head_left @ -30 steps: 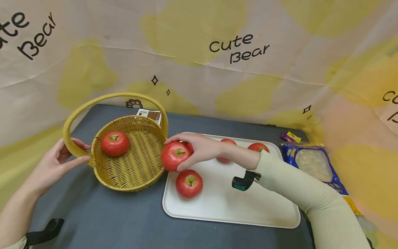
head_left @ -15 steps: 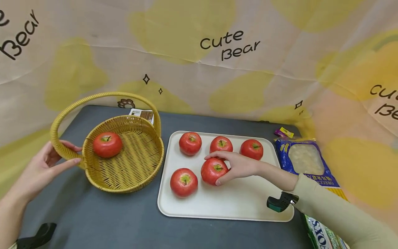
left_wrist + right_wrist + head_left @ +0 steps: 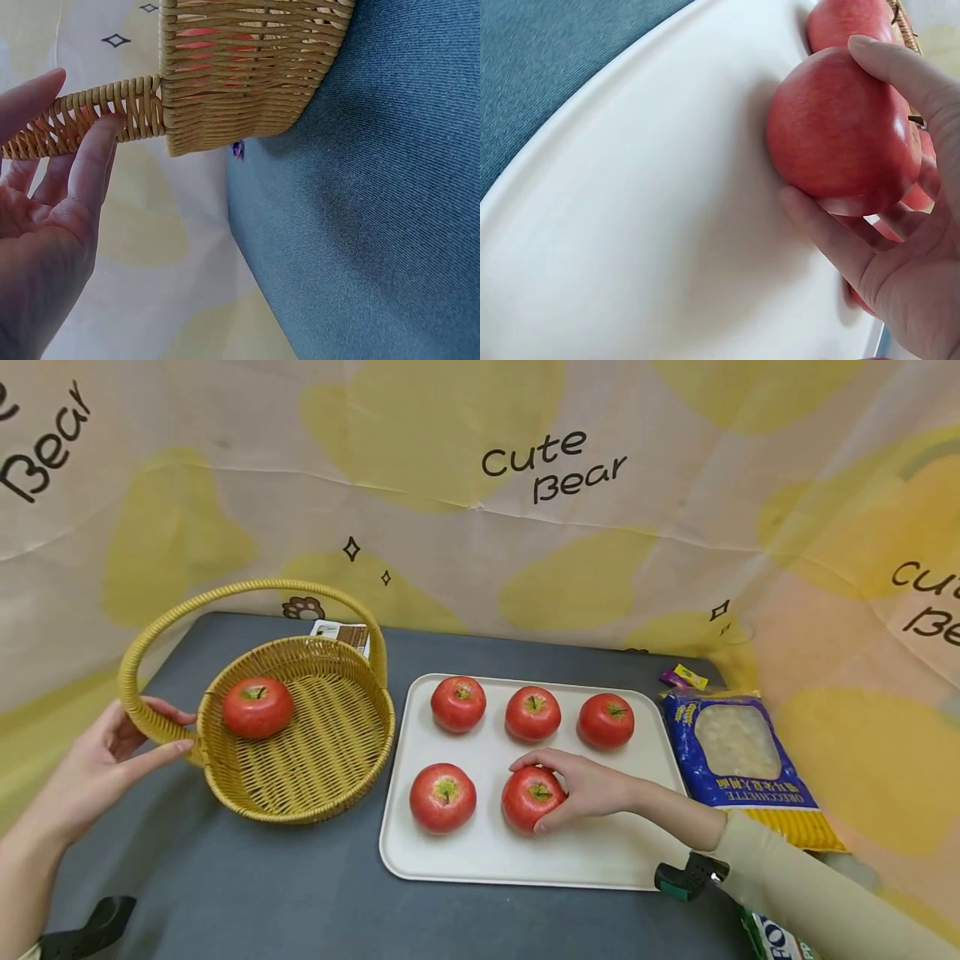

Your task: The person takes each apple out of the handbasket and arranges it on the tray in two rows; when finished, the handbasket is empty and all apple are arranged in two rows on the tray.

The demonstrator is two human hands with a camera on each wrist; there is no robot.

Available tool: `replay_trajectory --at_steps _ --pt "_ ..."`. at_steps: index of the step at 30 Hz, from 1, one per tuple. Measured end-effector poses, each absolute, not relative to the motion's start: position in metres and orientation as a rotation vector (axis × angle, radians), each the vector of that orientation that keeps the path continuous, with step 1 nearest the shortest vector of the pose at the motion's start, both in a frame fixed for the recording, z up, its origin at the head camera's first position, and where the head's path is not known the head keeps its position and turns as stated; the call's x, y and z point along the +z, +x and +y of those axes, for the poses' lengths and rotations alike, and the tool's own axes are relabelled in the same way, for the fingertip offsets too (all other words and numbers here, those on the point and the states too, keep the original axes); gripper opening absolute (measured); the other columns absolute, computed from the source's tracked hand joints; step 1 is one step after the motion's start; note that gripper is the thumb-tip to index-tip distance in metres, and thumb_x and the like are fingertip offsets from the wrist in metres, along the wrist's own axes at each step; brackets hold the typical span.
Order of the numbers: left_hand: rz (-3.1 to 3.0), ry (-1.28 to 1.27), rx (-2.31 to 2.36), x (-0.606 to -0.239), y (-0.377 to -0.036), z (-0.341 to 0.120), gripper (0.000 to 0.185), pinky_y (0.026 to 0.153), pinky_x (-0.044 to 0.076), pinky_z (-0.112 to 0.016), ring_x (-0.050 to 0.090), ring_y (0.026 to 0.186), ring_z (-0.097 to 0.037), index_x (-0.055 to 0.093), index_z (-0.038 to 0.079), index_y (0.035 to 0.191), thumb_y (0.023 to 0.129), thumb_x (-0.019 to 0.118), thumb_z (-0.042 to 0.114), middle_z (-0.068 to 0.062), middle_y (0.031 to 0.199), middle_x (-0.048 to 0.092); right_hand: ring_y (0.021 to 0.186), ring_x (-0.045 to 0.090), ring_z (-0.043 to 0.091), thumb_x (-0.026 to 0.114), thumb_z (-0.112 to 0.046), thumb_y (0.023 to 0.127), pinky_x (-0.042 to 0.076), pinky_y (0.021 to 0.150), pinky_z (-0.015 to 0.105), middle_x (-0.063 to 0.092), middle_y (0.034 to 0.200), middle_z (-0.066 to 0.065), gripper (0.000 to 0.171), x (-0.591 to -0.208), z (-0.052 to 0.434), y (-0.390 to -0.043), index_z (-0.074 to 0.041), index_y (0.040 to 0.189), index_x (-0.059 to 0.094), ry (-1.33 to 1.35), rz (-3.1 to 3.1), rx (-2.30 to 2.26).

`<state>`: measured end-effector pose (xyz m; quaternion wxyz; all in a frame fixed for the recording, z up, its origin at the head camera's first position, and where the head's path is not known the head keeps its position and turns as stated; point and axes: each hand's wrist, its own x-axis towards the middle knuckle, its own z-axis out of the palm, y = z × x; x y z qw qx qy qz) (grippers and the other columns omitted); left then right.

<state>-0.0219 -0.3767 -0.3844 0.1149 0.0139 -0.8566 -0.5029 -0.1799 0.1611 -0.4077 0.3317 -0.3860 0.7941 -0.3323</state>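
Note:
My left hand (image 3: 97, 772) holds the lower left end of the handle (image 3: 105, 112) of a yellow wicker basket (image 3: 330, 806), fingers and thumb on either side of it. One red apple (image 3: 258, 707) lies inside the basket, at its left. On the white tray (image 3: 480, 860), my right hand (image 3: 588, 785) grips a red apple (image 3: 528, 799) with thumb and fingers around its sides. Another apple (image 3: 442, 798) sits left of it in the front row. Behind them stand three more, a left apple (image 3: 458, 704), a middle apple (image 3: 532, 714) and a right apple (image 3: 606, 721).
A blue pasta bag (image 3: 738, 752) lies right of the tray, with small wrapped sweets (image 3: 684, 677) behind it. Part of a green packet (image 3: 776, 939) shows under the right sleeve. A printed card (image 3: 345, 635) lies behind the basket on the grey table (image 3: 300, 893).
My right hand has carried its apple from beside the basket's rim rightward onto the tray's front row. My left hand stays on the basket handle. The head view has shifted slightly.

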Motion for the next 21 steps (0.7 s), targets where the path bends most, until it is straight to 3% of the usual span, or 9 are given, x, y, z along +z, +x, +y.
replay_trajectory --at_steps 10,16,21 --pt "-2.493 0.027 -1.477 -0.385 -0.021 -0.378 0.043 0.082 0.042 -0.006 0.059 0.103 0.003 0.047 0.001 0.122 0.086 0.065 -0.014 0.005 0.111 0.064 0.120 0.047 0.019 0.083 -0.033 0.078 0.050 0.091 0.033 0.050 0.130 -0.004 0.072 -0.406 0.162 -0.181 -0.013 0.137 0.046 -1.021 2.059 -0.837" --pt "-2.448 0.001 -1.519 -0.385 -0.021 -0.378 0.043 0.082 0.042 -0.006 0.060 0.103 0.001 0.047 -0.001 0.121 0.085 0.065 -0.016 0.003 0.109 0.065 0.119 0.048 0.025 0.076 -0.034 0.085 0.051 0.091 0.039 0.055 0.128 0.005 0.059 -0.393 0.151 -0.191 -0.010 0.133 0.053 -1.061 2.073 -0.847" --pt "-2.423 -0.023 -1.539 -0.384 -0.021 -0.377 0.042 0.082 0.043 -0.007 0.061 0.102 -0.001 0.047 -0.003 0.120 0.084 0.065 -0.016 0.001 0.108 0.064 0.118 0.052 0.033 0.072 -0.025 0.089 0.051 0.092 0.042 0.057 0.128 0.011 0.043 -0.382 0.129 -0.199 -0.008 0.127 0.059 -1.116 2.055 -0.925"
